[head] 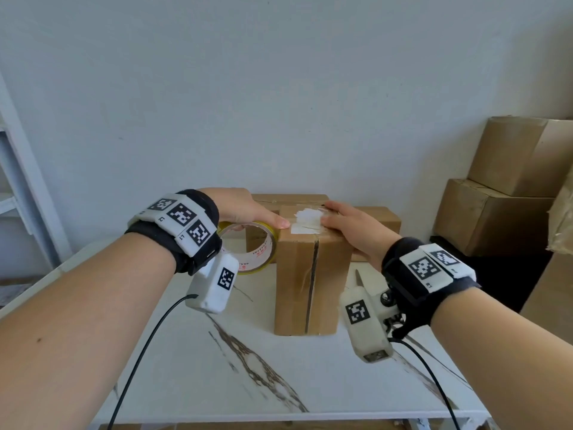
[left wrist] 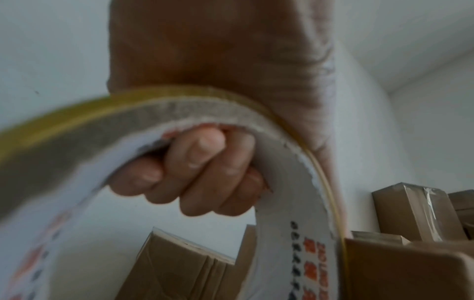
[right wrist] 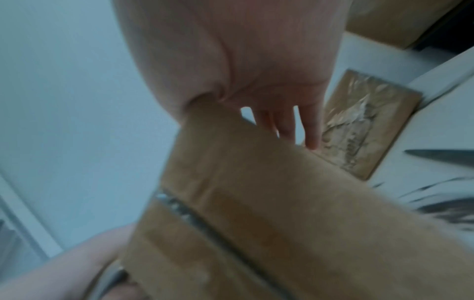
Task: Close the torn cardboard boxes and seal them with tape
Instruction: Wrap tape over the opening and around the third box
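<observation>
A tall brown cardboard box stands upright on the white marble table, with a dark seam down its front and torn white label paper on top. My left hand grips a roll of clear yellowish tape against the box's upper left edge; its fingers curl through the roll's core and the thumb reaches onto the box top. My right hand lies flat on the box's top right, fingers straight over the far edge of the box.
Two more cardboard boxes lie behind the upright one. A knife blade rests on the table to its right. Stacked boxes stand at the right by the wall. A white shelf frame is at the left.
</observation>
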